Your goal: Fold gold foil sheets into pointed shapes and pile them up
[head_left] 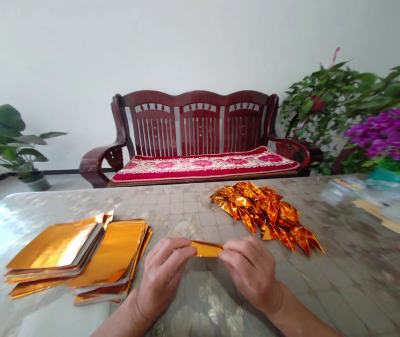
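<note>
Left hand [161, 276]: grip pinched shut on the foil strip [206, 249].
Right hand [250, 271]: grip closed on the strip's other end, seemingly.
Counter [343, 271]: foil sheets [80, 252] left, folded pile [266, 213] right.

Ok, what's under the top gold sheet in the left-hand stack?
Under the top gold sheet more gold sheets show as fanned edges, resting on the table. Their faces are covered, so they cannot be counted. Both hands pinch a folded gold piece nearby.
</note>
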Tool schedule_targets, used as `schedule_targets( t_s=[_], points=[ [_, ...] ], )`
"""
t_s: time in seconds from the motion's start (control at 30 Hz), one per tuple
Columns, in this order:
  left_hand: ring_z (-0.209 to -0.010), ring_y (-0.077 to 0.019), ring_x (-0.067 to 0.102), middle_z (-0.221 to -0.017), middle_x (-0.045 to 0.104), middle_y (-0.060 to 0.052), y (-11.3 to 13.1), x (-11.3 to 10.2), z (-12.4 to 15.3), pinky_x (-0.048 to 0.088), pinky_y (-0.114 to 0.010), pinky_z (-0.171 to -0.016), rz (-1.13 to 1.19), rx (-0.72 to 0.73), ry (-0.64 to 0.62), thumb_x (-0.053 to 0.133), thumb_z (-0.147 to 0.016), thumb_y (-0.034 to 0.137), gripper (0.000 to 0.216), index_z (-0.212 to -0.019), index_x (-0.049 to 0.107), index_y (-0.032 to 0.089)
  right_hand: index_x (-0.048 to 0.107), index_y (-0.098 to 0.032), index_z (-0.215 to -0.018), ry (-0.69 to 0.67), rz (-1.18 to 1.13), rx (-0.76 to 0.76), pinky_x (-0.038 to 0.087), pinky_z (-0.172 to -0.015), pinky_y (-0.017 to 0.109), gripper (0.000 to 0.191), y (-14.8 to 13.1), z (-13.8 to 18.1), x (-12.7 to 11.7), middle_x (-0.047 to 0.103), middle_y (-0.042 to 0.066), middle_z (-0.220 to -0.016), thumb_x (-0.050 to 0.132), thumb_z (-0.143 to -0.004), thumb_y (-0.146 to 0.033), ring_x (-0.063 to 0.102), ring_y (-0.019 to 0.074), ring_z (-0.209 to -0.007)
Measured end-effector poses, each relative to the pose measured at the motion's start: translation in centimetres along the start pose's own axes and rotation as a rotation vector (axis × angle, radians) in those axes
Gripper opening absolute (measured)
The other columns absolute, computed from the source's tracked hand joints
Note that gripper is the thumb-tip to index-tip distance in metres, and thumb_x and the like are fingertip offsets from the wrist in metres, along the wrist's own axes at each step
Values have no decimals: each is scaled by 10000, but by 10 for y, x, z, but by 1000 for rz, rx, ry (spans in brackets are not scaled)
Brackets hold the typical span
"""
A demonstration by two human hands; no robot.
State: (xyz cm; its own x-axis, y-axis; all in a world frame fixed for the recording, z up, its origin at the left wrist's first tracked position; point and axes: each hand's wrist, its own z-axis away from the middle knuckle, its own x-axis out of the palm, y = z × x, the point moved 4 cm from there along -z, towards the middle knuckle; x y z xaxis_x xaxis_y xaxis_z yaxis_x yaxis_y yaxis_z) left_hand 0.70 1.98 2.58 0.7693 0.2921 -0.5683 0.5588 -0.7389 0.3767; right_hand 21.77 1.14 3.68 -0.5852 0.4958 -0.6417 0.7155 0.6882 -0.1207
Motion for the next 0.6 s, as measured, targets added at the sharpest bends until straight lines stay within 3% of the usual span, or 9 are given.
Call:
schedule_targets(
  t_s=[0.23, 0.4, 0.6],
  points=[
    [-927, -174, 641, -1000, 704, -43, -14, 17, 4, 501, -287, -851, -131, -109, -272, 490, -993, 226, 189, -994, 679, 229, 659, -224, -829, -323, 54, 71, 382, -719, 334, 241, 7, 6, 25, 663, 40, -816, 487, -998, -214, 560, 188, -795],
    [-840, -194, 618, -857, 695, -23, -15, 26, 5, 474, -316, -787, -275, -166, -453, 506, -988, 296, 229, -882, 699, 233, 682, -234, -911, -422, 10, 123, 373, -739, 331, 119, 12, 10, 35, 650, 22, -835, 578, -966, -253, 560, 195, -831],
    [-836, -186, 592, -833, 672, -14, -20, 28, 1, 438, -295, -759, -271, -230, -520, 470, -1002, 357, 293, -880, 716, 254, 705, -242, -921, -496, -57, 193, 383, -748, 321, 94, 17, 11, 38, 653, 15, -856, 616, -946, -266, 565, 189, -851]
  ],
)
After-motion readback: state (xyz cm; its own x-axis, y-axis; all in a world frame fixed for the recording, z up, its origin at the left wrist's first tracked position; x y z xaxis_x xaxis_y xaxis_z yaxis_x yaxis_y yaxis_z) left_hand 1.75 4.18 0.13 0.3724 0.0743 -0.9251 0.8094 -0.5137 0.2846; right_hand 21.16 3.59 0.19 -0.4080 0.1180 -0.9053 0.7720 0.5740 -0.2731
